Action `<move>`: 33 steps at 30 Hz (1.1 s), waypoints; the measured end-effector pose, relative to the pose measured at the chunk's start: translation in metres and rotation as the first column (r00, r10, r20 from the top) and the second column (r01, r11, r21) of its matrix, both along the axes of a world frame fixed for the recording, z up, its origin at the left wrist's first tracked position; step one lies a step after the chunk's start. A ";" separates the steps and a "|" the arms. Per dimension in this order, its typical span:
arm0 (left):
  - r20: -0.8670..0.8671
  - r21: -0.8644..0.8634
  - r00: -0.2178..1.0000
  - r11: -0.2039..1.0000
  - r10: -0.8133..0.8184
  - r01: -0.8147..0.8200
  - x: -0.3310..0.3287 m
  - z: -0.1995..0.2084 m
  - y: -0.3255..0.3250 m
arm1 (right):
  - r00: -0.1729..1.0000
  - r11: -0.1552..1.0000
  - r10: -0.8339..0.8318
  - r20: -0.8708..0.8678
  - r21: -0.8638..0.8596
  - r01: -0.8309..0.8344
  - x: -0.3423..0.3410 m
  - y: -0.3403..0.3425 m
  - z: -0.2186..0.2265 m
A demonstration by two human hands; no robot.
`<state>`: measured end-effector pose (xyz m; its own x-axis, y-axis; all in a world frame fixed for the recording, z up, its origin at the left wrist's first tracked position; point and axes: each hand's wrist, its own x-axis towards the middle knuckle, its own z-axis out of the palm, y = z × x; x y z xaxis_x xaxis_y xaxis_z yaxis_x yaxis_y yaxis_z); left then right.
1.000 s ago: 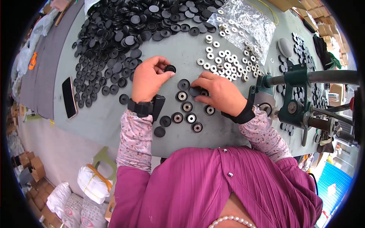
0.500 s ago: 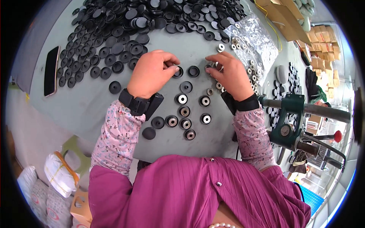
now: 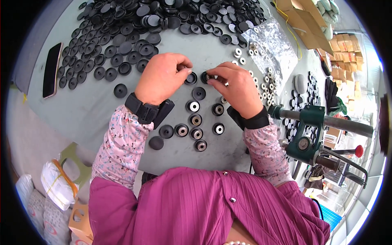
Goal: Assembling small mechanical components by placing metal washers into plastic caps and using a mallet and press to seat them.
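Note:
My left hand (image 3: 160, 78) is pinched just above a black round cap (image 3: 190, 78); whatever its fingertips hold is hidden. With thumb and forefinger, my right hand (image 3: 236, 86) holds a small metal bearing, mostly covered by the fingers, at another black cap (image 3: 204, 77). Nearer to me lies a cap with nothing in it (image 3: 199, 93). Below it several black caps hold silver bearings, among them one bright capped bearing (image 3: 193, 106) and one at the near end (image 3: 200, 145). A loose bearing (image 3: 223, 100) shows partly beside my right wrist.
A heap of black caps (image 3: 122, 41) covers the far and left table. A phone (image 3: 52, 70) lies at the left edge. Loose bearings (image 3: 268, 87) and a clear plastic bag (image 3: 271, 47) are on the right. A green hand press (image 3: 304, 132) stands beside my right forearm.
My right hand has moved left with the bearing, from beside the caps onto the right one of the two far caps. My left hand has stayed nearly in place.

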<state>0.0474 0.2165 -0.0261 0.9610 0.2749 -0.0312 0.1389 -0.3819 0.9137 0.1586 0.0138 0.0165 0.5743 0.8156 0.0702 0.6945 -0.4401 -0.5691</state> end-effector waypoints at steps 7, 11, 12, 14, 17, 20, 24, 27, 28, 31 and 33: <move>0.035 0.024 0.999 1.000 -0.001 0.000 -0.002 -0.004 0.001 | 0.998 0.999 0.016 0.069 0.042 -0.018 -0.004 0.004 -0.016; 0.022 -0.004 1.000 1.000 -0.011 0.011 0.001 0.000 0.001 | 1.000 0.995 -0.006 0.013 0.100 0.005 0.008 0.000 -0.018; 0.015 0.007 1.000 1.000 -0.014 0.014 -0.001 -0.002 0.000 | 1.000 0.997 0.017 0.012 0.074 -0.018 0.009 -0.003 -0.019; 0.017 0.033 1.000 0.999 -0.011 0.011 -0.002 -0.006 0.002 | 0.999 0.995 0.024 -0.038 0.096 -0.021 0.008 -0.004 -0.018; 0.000 0.006 1.000 1.000 -0.020 0.020 -0.002 -0.007 0.005 | 0.997 0.997 -0.047 -0.055 0.052 0.050 0.002 -0.020 0.003; -0.105 -0.162 0.994 0.987 -0.037 0.019 0.000 0.005 0.000 | 0.993 0.995 -0.032 0.114 -0.090 0.042 0.009 -0.049 -0.002; -0.141 -0.174 0.990 0.984 0.000 -0.024 -0.001 0.011 0.000 | 0.991 0.992 -0.084 0.101 -0.085 0.092 0.006 -0.042 -0.004; -0.148 -0.206 0.989 0.978 -0.011 -0.020 -0.002 0.010 0.002 | 0.983 0.995 -0.100 0.151 0.006 0.101 -0.004 -0.019 -0.001; -0.144 -0.186 0.989 0.983 -0.033 0.006 -0.001 0.012 0.002 | 0.989 0.998 -0.017 0.145 0.067 0.007 -0.006 -0.010 -0.003; -0.135 -0.164 0.990 0.986 -0.052 0.029 -0.005 0.007 0.005 | 0.978 0.984 0.131 0.160 0.099 -0.148 -0.016 0.016 -0.008; -0.123 -0.162 0.991 0.986 -0.051 0.030 -0.006 0.003 0.009 | 0.963 0.982 0.174 0.205 0.031 -0.185 -0.019 0.025 -0.014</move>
<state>0.0412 0.2252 -0.0232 0.9567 0.2173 -0.1935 0.2445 -0.2401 0.9394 0.1395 0.0390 0.0027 0.3888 0.8966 0.2121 0.8617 -0.2724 -0.4281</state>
